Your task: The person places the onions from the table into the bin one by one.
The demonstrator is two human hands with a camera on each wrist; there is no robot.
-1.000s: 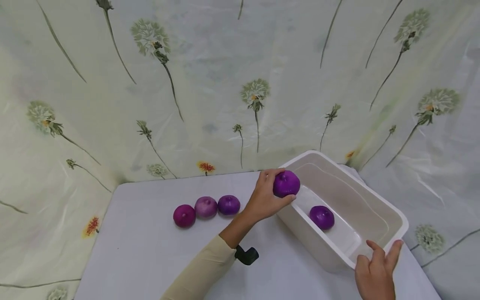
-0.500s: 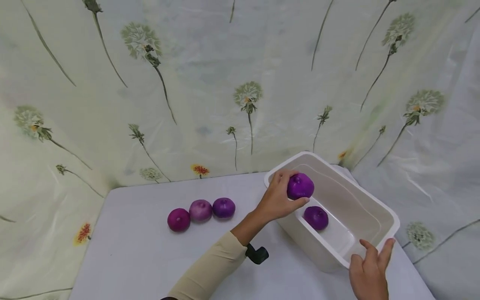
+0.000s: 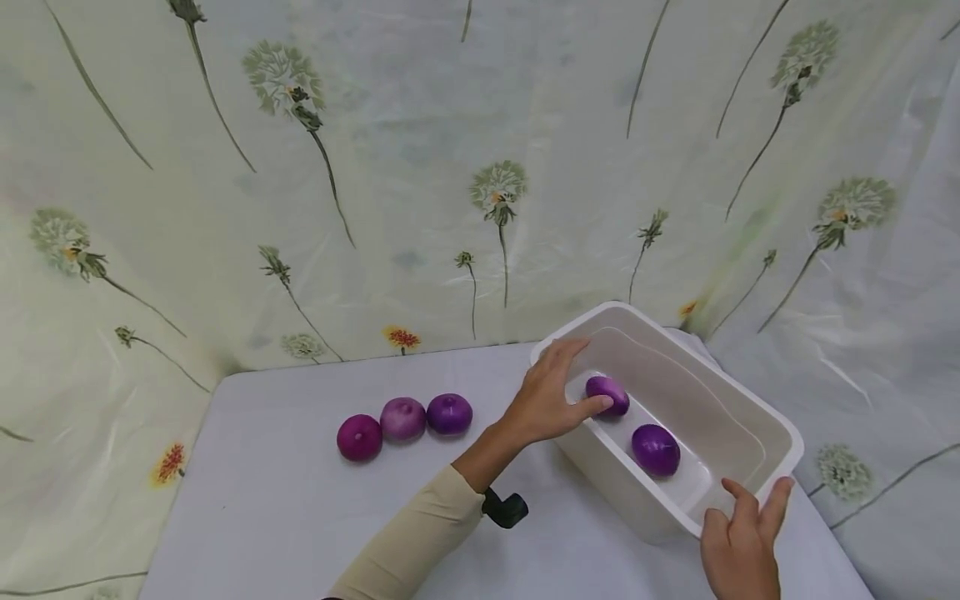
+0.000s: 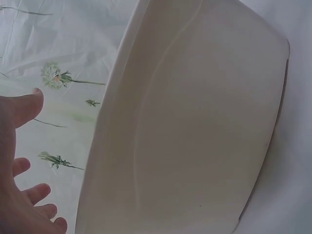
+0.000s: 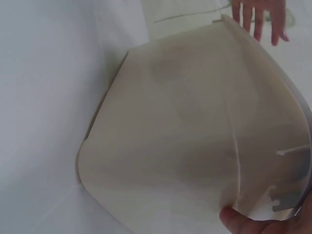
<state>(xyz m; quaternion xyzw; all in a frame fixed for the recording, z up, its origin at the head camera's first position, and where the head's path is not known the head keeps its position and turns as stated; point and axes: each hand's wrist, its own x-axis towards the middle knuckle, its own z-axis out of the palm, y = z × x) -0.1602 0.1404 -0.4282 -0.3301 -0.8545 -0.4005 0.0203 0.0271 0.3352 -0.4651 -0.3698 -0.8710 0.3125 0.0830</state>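
Note:
In the head view my left hand reaches over the left rim of a white plastic tub, fingers spread and thumb apart. A red onion lies in the tub just under that thumb, partly covered by it. Closer to me, another red onion lies on the tub floor. My right hand grips the tub's near corner; its thumb presses the outer wall below the rim in the right wrist view. The left wrist view shows my left fingers loose above the rim, holding nothing.
Left of the tub, three more onions sit in a row on the white tabletop: a dark magenta onion, a paler onion and a deep purple onion. A flower-printed curtain hangs behind the table.
My left hand has carried an onion rightward over the tub's rim and let it go inside. The onion lying there has shifted towards me. My right hand keeps its grip at the corner.

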